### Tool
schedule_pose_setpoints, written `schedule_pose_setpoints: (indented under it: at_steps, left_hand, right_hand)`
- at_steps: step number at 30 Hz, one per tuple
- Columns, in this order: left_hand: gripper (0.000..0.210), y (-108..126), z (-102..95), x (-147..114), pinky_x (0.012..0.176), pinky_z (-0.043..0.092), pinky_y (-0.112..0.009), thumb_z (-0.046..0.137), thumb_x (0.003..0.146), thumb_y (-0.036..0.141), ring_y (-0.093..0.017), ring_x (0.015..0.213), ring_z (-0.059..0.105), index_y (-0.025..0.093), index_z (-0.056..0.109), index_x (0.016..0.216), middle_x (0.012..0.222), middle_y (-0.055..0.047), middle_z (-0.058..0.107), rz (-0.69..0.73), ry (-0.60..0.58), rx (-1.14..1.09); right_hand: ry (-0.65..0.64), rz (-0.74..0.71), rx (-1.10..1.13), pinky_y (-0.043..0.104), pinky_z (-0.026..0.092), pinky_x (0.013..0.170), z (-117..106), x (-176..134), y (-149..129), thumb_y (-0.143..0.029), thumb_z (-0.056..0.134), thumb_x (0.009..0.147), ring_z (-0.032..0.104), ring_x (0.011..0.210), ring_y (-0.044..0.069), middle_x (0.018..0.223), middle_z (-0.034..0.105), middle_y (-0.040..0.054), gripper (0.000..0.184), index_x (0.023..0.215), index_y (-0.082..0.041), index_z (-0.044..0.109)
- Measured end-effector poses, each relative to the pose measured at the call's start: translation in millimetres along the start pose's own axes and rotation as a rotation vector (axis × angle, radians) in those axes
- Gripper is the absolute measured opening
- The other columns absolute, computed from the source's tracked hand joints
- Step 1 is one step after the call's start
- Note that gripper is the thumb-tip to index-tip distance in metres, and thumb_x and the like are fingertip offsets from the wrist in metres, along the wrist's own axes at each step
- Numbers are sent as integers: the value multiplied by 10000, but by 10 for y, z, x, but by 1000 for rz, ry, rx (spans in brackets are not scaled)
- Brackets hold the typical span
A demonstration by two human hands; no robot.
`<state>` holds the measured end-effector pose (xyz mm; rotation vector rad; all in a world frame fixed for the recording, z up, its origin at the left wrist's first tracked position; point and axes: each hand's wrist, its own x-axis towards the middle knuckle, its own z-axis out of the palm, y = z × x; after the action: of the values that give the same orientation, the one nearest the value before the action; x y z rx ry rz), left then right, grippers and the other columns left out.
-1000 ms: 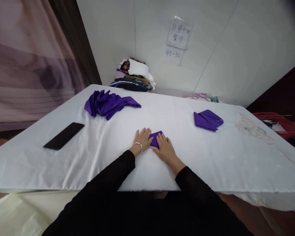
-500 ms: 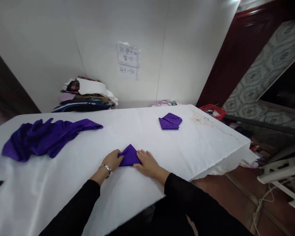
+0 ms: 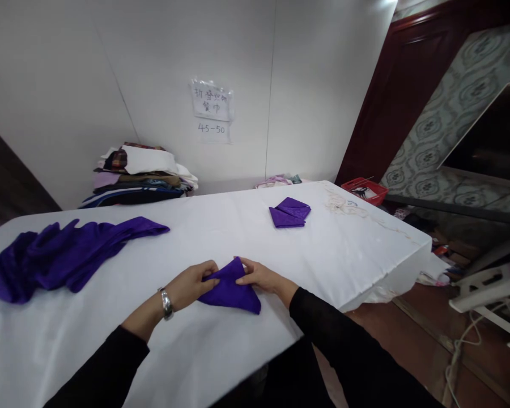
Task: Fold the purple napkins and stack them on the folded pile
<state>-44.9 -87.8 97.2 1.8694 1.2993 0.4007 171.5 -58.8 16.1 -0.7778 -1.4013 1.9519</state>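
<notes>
A purple cloth napkin (image 3: 232, 289), folded to a rough triangle, is between my two hands near the front of the table. My left hand (image 3: 191, 287) grips its left side, thumb on top and fingers partly hidden behind. At the upper right edge my right hand (image 3: 259, 276) pinches the cloth between thumb and fingers. A second purple napkin (image 3: 291, 213), folded in pointed layers, lies farther back to the right. On the left, a crumpled heap of purple cloth (image 3: 63, 255) is spread loosely.
A white cloth covers the table (image 3: 323, 260). Stacked clothes (image 3: 140, 175) stand against the wall at the back left. Past the far right corner is a red basket (image 3: 365, 191). A white plastic stool (image 3: 488, 294) stands on the floor at right. A paper sign (image 3: 212, 110) hangs on the wall.
The napkin was lying flat under both hands; now it is gripped, turned and partly raised. My right hand has moved from its right corner to its upper edge. The view has shifted slightly.
</notes>
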Motion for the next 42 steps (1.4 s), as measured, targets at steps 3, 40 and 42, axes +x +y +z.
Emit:
schedule_pose_setpoints:
  at_steps: [3,40,42]
  left_hand:
    - [192,132,4,218,545,374,-253,522,710,415,-143,586,506,224,517,726,638,41,580,33,2,36]
    - [173,-95,1339,1220,796,508,-372,464,832,204,-194,862,624,292,605,783,877,24,698,436,362,99]
    - [174,-87,1339,1221,799,506,-376,463,831,203,-196,864,625,287,606,779,874,21,698,434,360,96]
  right_hand:
    - [12,-16,83,363,461,899,-25,-156,-21,-321,788,615,642,898,184,1004,681,23,627,1195,-218,574]
    - [1453,-19,215,278,542,623,-3317,-23,-748,-84,552,774,626,568,130,626,596,-21,145,892,-162,519]
    - [1428,39,178,307,541,616,-3258,-108,-785,-140,587,787,626,555,137,611,598,-9,113,885,-144,530]
